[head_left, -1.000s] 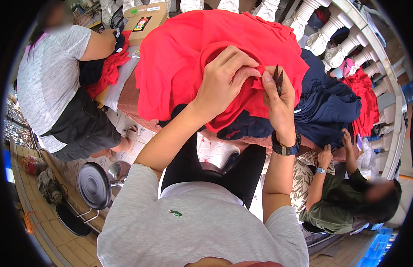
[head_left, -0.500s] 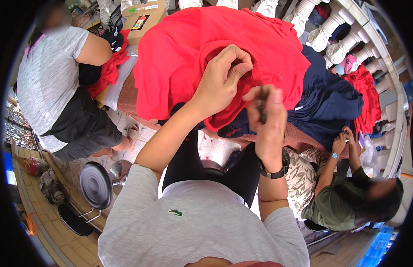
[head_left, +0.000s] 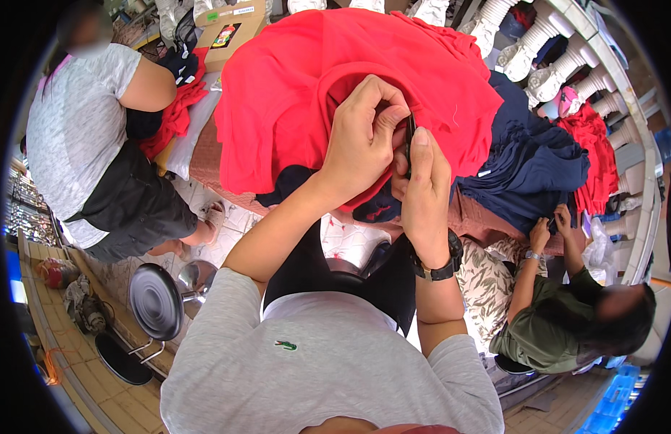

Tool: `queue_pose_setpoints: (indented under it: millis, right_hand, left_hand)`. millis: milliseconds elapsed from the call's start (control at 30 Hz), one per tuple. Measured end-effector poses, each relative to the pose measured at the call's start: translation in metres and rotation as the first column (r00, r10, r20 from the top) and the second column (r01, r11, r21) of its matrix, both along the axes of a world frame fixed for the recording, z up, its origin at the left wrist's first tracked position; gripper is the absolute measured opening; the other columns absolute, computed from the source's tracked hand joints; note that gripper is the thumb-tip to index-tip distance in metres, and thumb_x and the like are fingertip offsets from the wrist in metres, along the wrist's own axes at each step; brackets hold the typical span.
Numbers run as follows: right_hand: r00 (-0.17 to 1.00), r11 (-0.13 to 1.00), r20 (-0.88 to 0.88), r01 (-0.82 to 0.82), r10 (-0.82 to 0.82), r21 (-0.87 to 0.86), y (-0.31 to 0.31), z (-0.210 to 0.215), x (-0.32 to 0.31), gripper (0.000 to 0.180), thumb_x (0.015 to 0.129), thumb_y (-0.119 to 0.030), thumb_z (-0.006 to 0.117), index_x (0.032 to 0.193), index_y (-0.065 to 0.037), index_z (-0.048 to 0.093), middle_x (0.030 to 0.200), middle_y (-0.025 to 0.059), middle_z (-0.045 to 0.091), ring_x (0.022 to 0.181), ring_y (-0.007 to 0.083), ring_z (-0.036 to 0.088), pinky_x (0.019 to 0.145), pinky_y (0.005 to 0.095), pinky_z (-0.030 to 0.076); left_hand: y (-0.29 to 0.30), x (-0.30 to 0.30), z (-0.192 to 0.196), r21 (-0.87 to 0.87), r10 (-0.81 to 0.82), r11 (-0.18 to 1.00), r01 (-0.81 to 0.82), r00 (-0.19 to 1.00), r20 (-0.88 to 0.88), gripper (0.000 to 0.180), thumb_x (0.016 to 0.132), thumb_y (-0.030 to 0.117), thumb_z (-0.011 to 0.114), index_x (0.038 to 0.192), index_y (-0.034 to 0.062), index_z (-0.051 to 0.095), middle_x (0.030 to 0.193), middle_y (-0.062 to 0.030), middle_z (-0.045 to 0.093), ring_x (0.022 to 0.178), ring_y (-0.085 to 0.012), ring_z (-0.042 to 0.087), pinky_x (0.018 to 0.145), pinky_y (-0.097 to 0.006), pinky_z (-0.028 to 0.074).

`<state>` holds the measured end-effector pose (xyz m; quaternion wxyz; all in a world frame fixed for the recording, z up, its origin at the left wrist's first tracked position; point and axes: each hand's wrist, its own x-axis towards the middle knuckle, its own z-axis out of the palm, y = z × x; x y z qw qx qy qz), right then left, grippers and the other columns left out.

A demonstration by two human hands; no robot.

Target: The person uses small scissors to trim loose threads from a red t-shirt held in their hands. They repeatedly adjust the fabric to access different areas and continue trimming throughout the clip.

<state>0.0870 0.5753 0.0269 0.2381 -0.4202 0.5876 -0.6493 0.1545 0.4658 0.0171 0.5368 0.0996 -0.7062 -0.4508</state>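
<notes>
The left hand [head_left: 368,137] is closed in a pinch, thumb against forefinger, apparently on the edge of the red cloth [head_left: 277,94], which lies heaped on the table [head_left: 205,159] in front of the person. The right hand [head_left: 424,173] is wrapped around small dark snips [head_left: 410,141], the narrow blade pointing up just beside the left thumb; whether the blades are parted is too small to tell. With metal and skin so near, a slip of either wrist could nick the thumb, and a blade angled into a fold could cut a hole in the cloth. A loose pinch might let the edge slide away, and the weight of the heap could drag it off line. The red cloth looks soft, matt and thin, falling in broad rounded folds, with a ring-like opening around the left hand and a pale thread [head_left: 456,112] curling on its surface. To the right, navy cloth [head_left: 527,159] lies crumpled in tighter creases. Beyond stand white balusters [head_left: 520,58], hard and moulded, near a flat-sided cardboard box [head_left: 230,36]. The black watch [head_left: 438,269] circles the right wrist.
</notes>
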Motion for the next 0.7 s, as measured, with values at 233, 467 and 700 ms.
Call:
queue_pose_setpoints:
  millis: [233,467,700]
  right_hand:
    - [0.990,0.997,0.122,-0.073,0.077,-0.033,-0.011,0.001,-0.009,0.041,0.110,-0.032,0.038,0.081,-0.006,0.048,0.066,-0.0046,0.038,0.058,0.0060,0.032,0.052,0.0255,0.028]
    - [0.995,0.972,0.081,-0.034,0.055,-0.234,0.018,0.003,-0.032,0.034,0.099,-0.039,0.056,0.087,-0.007,0.053,0.070,-0.0048,0.041,0.054,0.0024,0.032,0.048,0.0204,0.024]
    - [0.729,0.901,-0.565,0.166,-0.386,-0.400,-0.010,-0.012,-0.021,0.021,0.073,0.007,0.074,0.090,-0.002,0.065,0.089,0.0077,0.062,0.065,0.0168,0.056,0.054,0.0265,0.042]
  left_hand:
    - [-0.002,-0.003,0.001,-0.051,-0.012,0.999,0.010,0.999,-0.038,0.008,0.099,0.002,0.058,0.092,0.0000,0.054,0.086,-0.0042,0.055,0.078,-0.0109,0.053,0.073,-0.025,0.046]
    - [-0.017,0.032,0.010,-0.347,0.010,0.938,0.000,1.000,0.029,0.007,0.094,-0.006,0.059,0.100,-0.0032,0.058,0.098,-0.0085,0.062,0.085,-0.0151,0.060,0.080,-0.028,0.051]
    - [-0.018,0.031,0.023,-0.606,0.250,0.779,-0.161,0.966,0.064,0.021,0.085,-0.012,0.066,0.101,0.0013,0.060,0.105,-0.0122,0.060,0.082,-0.0171,0.065,0.066,-0.028,0.055]
